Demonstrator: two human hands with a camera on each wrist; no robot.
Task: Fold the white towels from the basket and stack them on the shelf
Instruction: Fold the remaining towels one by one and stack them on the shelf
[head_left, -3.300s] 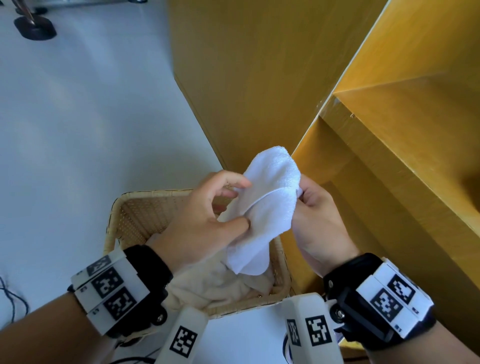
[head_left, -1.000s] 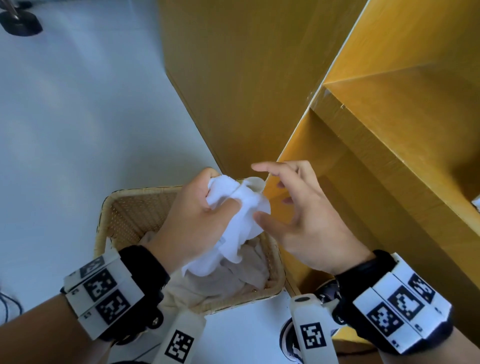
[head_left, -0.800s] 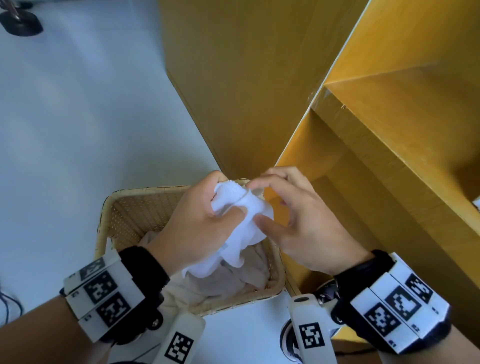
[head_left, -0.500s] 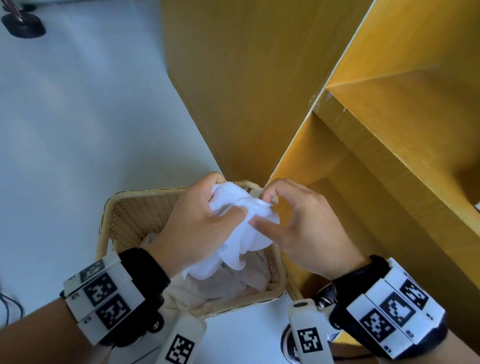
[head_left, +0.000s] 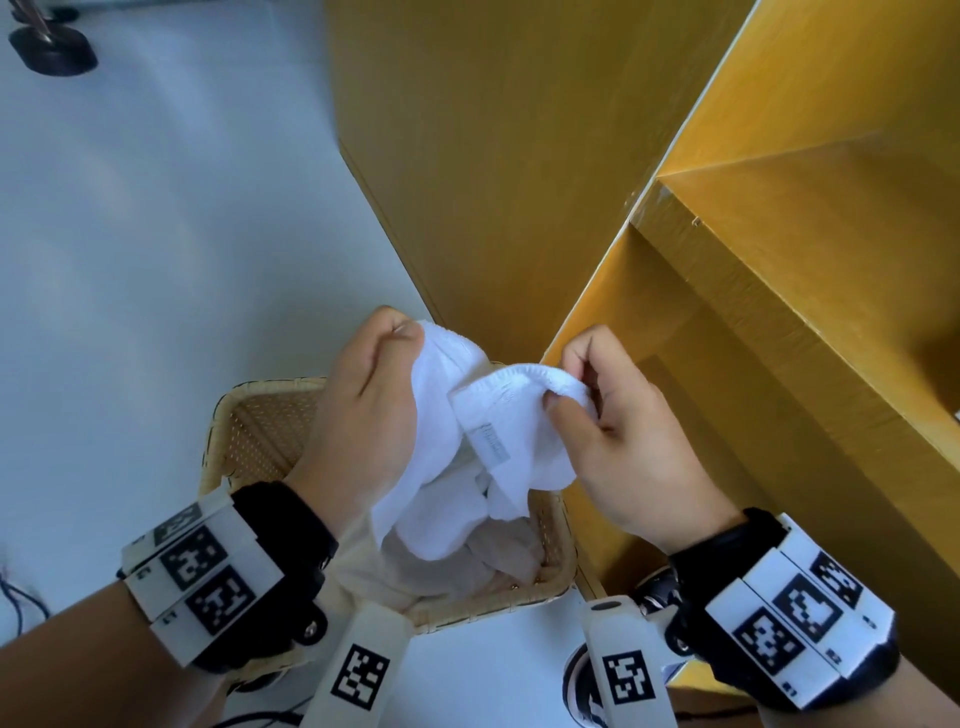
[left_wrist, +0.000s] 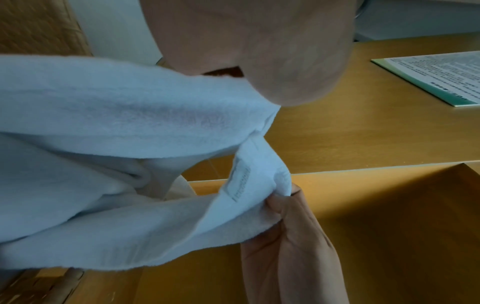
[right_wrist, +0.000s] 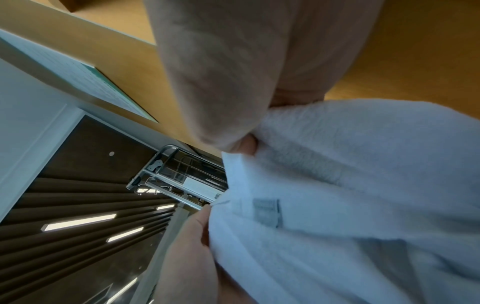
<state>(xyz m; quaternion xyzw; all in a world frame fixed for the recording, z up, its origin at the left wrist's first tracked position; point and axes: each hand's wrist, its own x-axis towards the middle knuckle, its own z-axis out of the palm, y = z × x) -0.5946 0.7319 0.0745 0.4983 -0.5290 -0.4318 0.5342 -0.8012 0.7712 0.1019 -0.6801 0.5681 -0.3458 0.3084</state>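
Note:
A crumpled white towel (head_left: 467, 447) hangs in the air above the woven basket (head_left: 249, 431). My left hand (head_left: 374, 395) grips its upper left part in a fist. My right hand (head_left: 582, 395) pinches a hemmed edge near a small sewn label (head_left: 488, 441) and holds it out to the right. The left wrist view shows the towel (left_wrist: 103, 144) stretched between both hands, with the label (left_wrist: 239, 181) near the right hand's fingers (left_wrist: 285, 207). In the right wrist view the towel (right_wrist: 350, 195) fills the lower right. More pale cloth (head_left: 467, 571) lies in the basket.
The yellow wooden shelf unit (head_left: 779, 312) rises directly behind and to the right of the basket, with open compartments at right. A printed sheet (left_wrist: 428, 76) lies on a shelf board. The floor at left is pale grey, with a black stand foot (head_left: 52, 49) far off.
My right hand has closed on the towel's edge and drawn it out to the right. The left hand keeps its grip, and the towel has begun to spread between the hands.

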